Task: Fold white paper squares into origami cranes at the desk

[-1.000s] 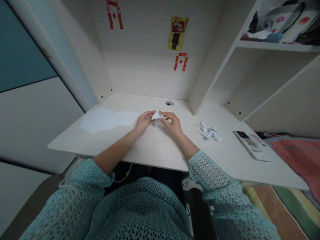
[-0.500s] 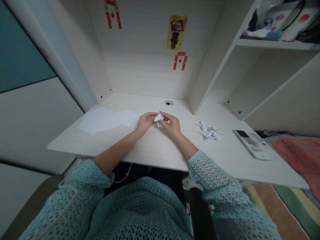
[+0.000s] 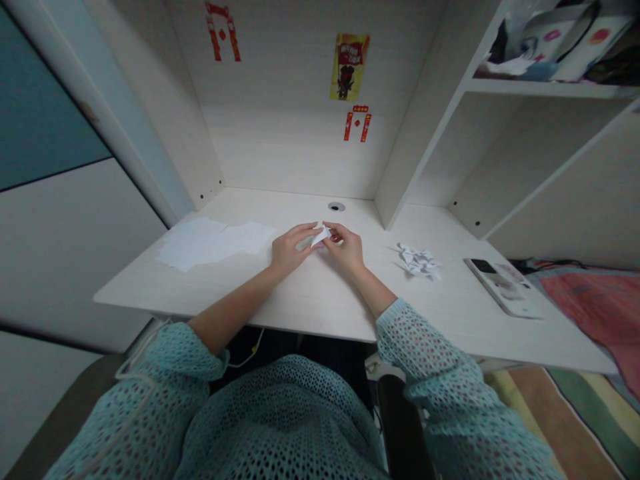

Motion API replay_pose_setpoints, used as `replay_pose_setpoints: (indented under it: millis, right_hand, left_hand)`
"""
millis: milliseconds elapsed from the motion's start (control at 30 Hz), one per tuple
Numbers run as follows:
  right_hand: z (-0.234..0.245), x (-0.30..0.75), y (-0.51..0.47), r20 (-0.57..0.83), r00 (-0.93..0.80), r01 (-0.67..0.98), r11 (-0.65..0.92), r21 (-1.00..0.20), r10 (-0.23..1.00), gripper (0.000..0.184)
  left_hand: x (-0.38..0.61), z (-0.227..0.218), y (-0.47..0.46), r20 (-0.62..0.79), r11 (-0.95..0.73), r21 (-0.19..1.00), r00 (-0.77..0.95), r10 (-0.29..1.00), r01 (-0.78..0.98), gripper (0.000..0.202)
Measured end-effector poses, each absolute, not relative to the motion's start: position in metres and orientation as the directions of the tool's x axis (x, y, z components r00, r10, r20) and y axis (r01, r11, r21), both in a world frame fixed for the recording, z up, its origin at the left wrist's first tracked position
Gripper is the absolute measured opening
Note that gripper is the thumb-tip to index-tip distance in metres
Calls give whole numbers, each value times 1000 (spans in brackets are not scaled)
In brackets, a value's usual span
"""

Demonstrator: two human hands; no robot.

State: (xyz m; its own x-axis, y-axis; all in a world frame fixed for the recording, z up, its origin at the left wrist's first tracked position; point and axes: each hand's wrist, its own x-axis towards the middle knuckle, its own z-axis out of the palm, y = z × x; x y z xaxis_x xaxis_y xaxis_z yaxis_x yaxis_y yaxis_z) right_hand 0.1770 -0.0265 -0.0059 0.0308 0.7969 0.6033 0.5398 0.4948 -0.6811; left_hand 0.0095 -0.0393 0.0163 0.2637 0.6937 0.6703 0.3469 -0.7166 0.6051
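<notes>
A small folded white paper piece is pinched between my two hands above the middle of the pale wooden desk. My left hand grips its left side with curled fingers. My right hand holds the right side between thumb and fingertips. Both wrists rest near the desk surface. Much of the paper is hidden by my fingers.
Flat white paper sheets lie at the left. A heap of folded paper pieces sits to the right, a phone further right. A cable hole is behind my hands. Shelf partition rises at right.
My hands have drawn slightly closer together around the paper, which has shrunk in view and tilted up to the right.
</notes>
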Motion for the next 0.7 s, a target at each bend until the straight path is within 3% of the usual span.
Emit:
replay_pose_setpoints:
  millis: [200,400,567,700]
  right_hand:
    - [-10,176,-23,554,54,469,469,-749,831,37]
    - [-13,174,-18,512,46,327,471,-819,858,35]
    - [-12,172,-17,471,26,156,462,-873,882,33]
    - [-7,172,-20,456,22,29,455,-890,890,39]
  left_hand:
    - [8,9,-35,731,-759,517,258,632,395,17]
    - [6,6,-31,770,-803,423,301,563,420,23]
    - [7,9,-37,732,-791,481,323,600,379,26]
    - [10,11,-38,661,-706,639,252,707,305,33]
